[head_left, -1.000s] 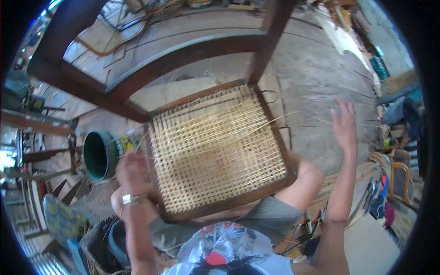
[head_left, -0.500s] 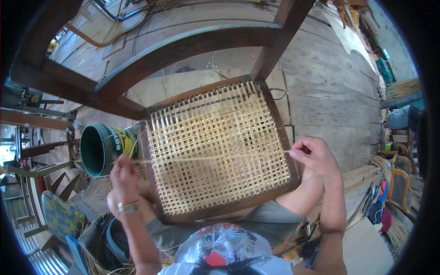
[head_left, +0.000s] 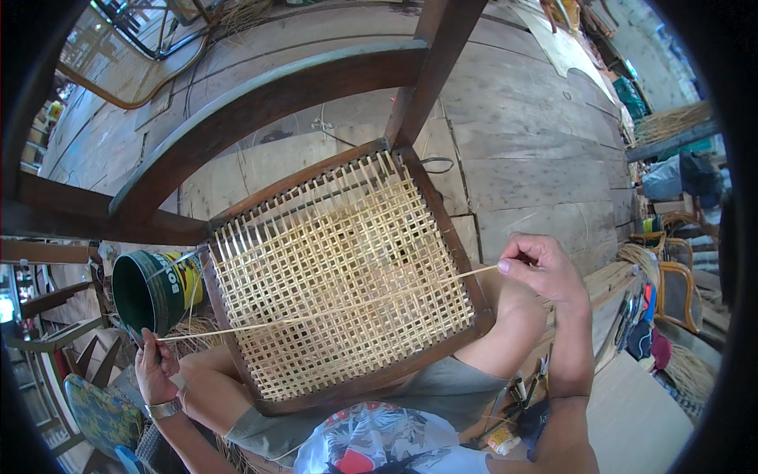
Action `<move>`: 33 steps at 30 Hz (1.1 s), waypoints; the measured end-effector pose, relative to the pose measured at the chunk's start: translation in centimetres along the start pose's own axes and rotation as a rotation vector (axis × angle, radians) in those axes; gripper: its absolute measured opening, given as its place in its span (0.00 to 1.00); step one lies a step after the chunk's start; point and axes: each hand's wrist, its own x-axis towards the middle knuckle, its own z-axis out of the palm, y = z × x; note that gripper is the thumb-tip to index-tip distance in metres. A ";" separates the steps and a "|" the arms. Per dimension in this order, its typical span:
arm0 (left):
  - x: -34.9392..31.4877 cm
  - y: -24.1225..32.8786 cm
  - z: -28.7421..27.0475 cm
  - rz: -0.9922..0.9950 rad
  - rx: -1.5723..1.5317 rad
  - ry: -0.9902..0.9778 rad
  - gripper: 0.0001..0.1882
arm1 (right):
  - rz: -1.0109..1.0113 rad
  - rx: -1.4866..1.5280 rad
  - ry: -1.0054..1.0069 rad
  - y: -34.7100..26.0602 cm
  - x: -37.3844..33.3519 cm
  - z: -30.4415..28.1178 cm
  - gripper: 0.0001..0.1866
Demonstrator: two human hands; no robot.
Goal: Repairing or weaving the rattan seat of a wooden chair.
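Note:
A wooden chair (head_left: 272,99) with a dark frame lies before my knees, its seat filled by a woven cane panel (head_left: 339,276). Toward the backrest the weave thins out to strands running one way. One long pale cane strand (head_left: 296,319) is stretched slantwise over the panel between my hands. Its left end is pinched in my left hand (head_left: 155,370), beyond the seat's left rail and below the bucket. My right hand (head_left: 538,267) pinches the other end between thumb and fingertips, just off the seat's right rail.
A dark green bucket (head_left: 146,288) lies tipped at the left of the seat. Tools (head_left: 537,379) lie by my right thigh, with a pale board (head_left: 632,411) beyond them. Chair frames and bundles of cane (head_left: 679,122) line both sides of the plank floor (head_left: 537,118).
My left hand has moved outward and toward me, drawing the strand into a longer slant. The right hand keeps its pinch. The view has shifted, so the chair sits further left.

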 end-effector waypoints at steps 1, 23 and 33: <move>0.1 0.1 0.4 0.002 0.000 -0.007 0.19 | 0.000 0.000 0.007 0.2 -0.1 -0.3 0.05; 1.4 -2.9 5.7 -0.056 0.292 -0.178 0.18 | -0.034 0.399 0.047 1.6 -7.2 -5.1 0.06; 1.3 -4.3 7.6 0.069 -0.030 -0.400 0.15 | -0.176 0.262 0.160 1.9 -13.9 -7.2 0.04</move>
